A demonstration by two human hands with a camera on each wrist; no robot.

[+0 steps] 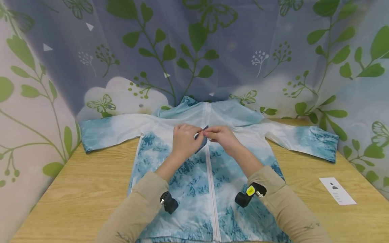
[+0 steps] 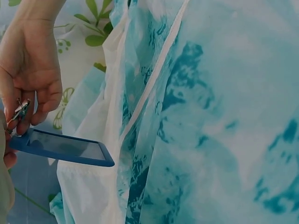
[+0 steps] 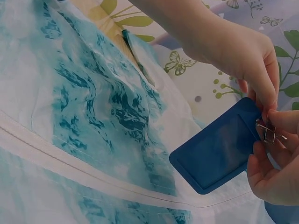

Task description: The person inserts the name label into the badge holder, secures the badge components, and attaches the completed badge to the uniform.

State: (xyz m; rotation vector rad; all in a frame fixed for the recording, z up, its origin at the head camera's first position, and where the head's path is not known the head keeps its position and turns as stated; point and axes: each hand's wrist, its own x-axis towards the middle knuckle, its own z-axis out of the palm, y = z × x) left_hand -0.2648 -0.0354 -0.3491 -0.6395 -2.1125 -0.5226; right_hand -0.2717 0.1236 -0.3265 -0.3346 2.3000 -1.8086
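Observation:
A dark blue badge holder [image 3: 215, 147] with a see-through window is held between both hands, over the chest of a blue-and-white zip jacket [image 1: 188, 179]. A small metal clip [image 3: 268, 132] sits at one end of it. My left hand [image 1: 186, 140] pinches the holder at that clip end. Thumb and fingertips of my right hand [image 1: 223, 136] pinch the metal clip, close against the left fingertips. In the left wrist view, the holder [image 2: 65, 148] hangs tilted and clear of the fabric. Part of the holder is hidden behind the left fingers in the head view.
The jacket lies front up on a wooden table [image 1: 82, 189], sleeves spread and zipper [image 1: 209, 175] running down its middle. A white card [image 1: 337, 191] with a person icon lies at the right. Printed leafy cloth [image 1: 231, 67] surrounds the table's back and sides.

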